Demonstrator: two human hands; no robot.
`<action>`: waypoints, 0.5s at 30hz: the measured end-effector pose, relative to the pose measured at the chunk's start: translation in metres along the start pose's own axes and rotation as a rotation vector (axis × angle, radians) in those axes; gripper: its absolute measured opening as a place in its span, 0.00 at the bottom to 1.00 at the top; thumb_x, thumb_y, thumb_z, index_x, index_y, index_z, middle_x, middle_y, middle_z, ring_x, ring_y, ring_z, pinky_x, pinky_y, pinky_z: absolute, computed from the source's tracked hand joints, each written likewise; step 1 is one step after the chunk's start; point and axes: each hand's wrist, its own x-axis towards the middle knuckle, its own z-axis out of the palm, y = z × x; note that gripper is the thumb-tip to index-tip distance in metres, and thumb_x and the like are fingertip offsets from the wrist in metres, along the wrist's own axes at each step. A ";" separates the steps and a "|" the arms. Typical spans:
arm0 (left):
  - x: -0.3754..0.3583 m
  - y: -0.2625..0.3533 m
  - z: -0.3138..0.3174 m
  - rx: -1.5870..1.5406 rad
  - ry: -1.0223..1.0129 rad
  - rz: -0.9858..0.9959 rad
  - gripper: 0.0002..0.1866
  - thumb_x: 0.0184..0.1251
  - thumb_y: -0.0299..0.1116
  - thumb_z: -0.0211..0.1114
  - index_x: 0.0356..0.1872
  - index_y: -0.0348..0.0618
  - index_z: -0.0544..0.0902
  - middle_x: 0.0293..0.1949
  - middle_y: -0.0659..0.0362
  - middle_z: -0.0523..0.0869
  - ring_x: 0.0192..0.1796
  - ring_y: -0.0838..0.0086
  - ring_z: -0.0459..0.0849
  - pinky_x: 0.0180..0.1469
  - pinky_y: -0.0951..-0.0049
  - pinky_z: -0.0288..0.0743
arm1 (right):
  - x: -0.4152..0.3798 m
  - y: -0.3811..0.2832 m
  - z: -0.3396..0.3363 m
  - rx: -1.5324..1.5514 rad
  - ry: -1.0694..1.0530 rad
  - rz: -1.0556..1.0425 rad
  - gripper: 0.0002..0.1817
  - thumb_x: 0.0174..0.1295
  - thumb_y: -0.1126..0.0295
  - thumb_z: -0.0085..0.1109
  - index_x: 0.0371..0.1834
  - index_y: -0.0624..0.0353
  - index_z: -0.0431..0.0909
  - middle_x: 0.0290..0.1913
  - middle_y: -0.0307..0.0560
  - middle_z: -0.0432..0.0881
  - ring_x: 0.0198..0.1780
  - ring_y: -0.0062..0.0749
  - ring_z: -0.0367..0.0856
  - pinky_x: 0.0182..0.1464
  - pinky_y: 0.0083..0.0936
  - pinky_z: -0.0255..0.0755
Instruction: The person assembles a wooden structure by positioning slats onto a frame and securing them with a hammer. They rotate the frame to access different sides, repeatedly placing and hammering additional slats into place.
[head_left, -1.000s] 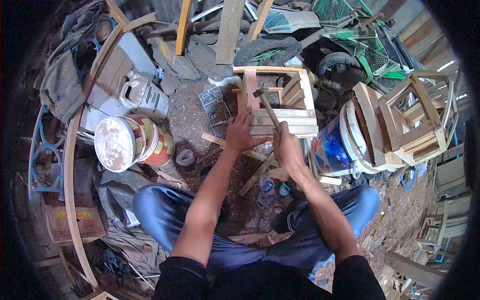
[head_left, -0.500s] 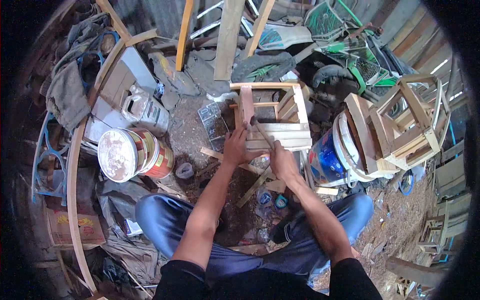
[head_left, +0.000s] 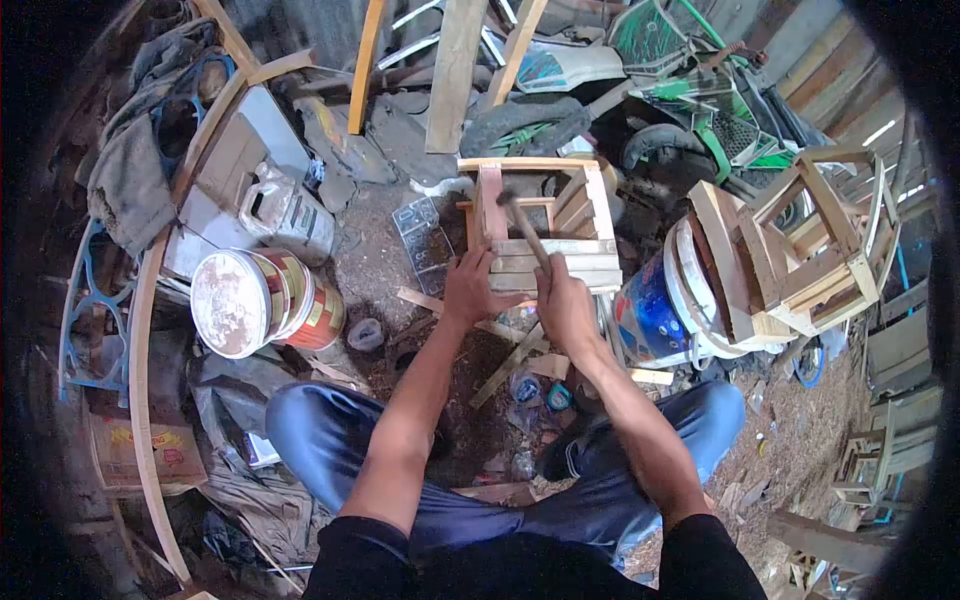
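Observation:
A small wooden frame with slats (head_left: 555,250) lies on the ground in front of my knees. My right hand (head_left: 565,305) is wrapped round the handle of a hammer (head_left: 525,228), whose head is over the frame's reddish left piece. Against the frame's lower left corner rests my left hand (head_left: 475,287), fingers on the wood; whether it pinches a nail is too small to tell. Just left of the frame lies a clear compartment box (head_left: 425,240) with small parts inside.
Paint buckets (head_left: 232,303) and a white jug (head_left: 290,215) stand at left. On the right are a blue bucket (head_left: 650,315) and another wooden frame (head_left: 815,250). Green and white plastic parts (head_left: 735,125) lie at the back. Wood scraps lie near my feet.
The hammer head has risen away from my left fingers, up along the reddish piece. My right hand has shifted slightly, and the whole view has moved a little.

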 end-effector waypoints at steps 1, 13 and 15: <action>0.000 -0.001 0.001 -0.026 -0.002 -0.010 0.45 0.31 0.63 0.76 0.48 0.39 0.76 0.59 0.52 0.76 0.55 0.61 0.79 0.53 0.55 0.69 | -0.002 0.006 0.006 0.001 -0.004 0.007 0.10 0.62 0.76 0.48 0.45 0.65 0.67 0.31 0.72 0.79 0.35 0.67 0.79 0.36 0.55 0.73; -0.005 -0.002 0.004 -0.028 -0.011 -0.008 0.45 0.32 0.64 0.75 0.50 0.41 0.75 0.64 0.54 0.72 0.58 0.61 0.77 0.54 0.48 0.68 | -0.003 0.017 0.016 0.037 0.034 0.002 0.11 0.64 0.73 0.47 0.48 0.65 0.65 0.31 0.71 0.79 0.35 0.67 0.79 0.36 0.55 0.72; -0.002 -0.002 0.003 -0.009 -0.015 -0.009 0.45 0.31 0.62 0.76 0.50 0.41 0.75 0.63 0.54 0.72 0.58 0.61 0.77 0.53 0.50 0.69 | -0.002 0.042 0.036 -0.152 -0.086 0.035 0.11 0.63 0.73 0.48 0.47 0.65 0.66 0.31 0.70 0.80 0.36 0.68 0.79 0.37 0.55 0.73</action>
